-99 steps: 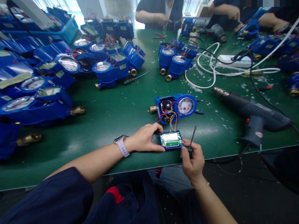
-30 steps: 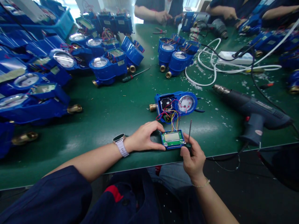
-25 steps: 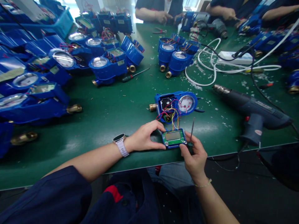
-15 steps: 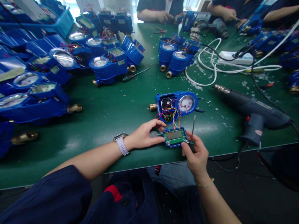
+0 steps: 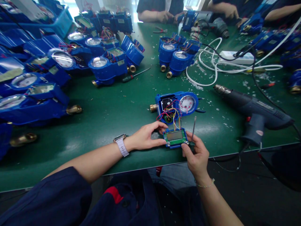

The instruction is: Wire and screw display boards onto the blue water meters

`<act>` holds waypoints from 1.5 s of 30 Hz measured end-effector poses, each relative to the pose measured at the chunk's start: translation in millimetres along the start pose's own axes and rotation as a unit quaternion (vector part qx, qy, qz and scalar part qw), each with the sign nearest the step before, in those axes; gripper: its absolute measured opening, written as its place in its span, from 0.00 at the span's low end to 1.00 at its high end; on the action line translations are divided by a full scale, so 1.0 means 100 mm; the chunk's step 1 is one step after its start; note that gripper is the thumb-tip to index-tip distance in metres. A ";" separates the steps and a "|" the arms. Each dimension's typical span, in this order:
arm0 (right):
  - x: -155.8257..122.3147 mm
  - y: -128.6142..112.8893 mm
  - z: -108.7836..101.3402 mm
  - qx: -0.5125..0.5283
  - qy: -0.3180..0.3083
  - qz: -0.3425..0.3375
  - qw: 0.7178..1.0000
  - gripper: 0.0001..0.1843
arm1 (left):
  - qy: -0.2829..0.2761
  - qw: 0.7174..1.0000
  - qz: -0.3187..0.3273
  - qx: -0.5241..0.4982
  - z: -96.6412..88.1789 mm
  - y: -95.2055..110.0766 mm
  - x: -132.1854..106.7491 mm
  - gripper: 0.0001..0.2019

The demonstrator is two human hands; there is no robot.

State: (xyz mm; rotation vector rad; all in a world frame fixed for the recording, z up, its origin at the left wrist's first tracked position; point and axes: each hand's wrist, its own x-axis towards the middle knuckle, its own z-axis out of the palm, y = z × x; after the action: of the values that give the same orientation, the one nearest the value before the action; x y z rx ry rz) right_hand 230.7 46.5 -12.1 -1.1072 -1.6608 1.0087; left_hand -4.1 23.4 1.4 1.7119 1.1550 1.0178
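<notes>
A small green circuit board with a display (image 5: 174,137) lies near the front edge of the green table (image 5: 113,116). Coloured wires (image 5: 174,116) join it to an opened blue water meter (image 5: 176,105) just behind. My left hand (image 5: 147,136) pinches the board's left side between thumb and fingers. My right hand (image 5: 196,155) is closed round a thin screwdriver (image 5: 193,125) whose shaft points up and away, with the thumb touching the board's right corner.
Many blue water meters (image 5: 105,66) crowd the left and back of the table. A dark heat gun (image 5: 254,110) lies to the right, beside white cables (image 5: 211,67) and a power strip (image 5: 237,56). A loose screwdriver (image 5: 135,76) lies mid-table. Other people's hands (image 5: 162,15) work opposite.
The board has tilted, its display now looking dark instead of white. Both hands and the board shifted slightly away from the table edge, toward the open meter. The screwdriver stays in my right hand.
</notes>
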 end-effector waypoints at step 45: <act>-0.05 0.07 0.00 -0.057 -0.005 -0.019 0.998 0.18 | 0.043 0.997 -0.068 0.008 0.23 0.12 0.11 0.18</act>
State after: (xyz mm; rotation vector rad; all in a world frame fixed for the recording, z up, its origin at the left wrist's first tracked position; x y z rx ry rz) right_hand 233.5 43.5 -19.5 -1.1419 -1.7594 0.9048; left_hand 23.4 26.5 6.0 1.5910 1.3189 1.0077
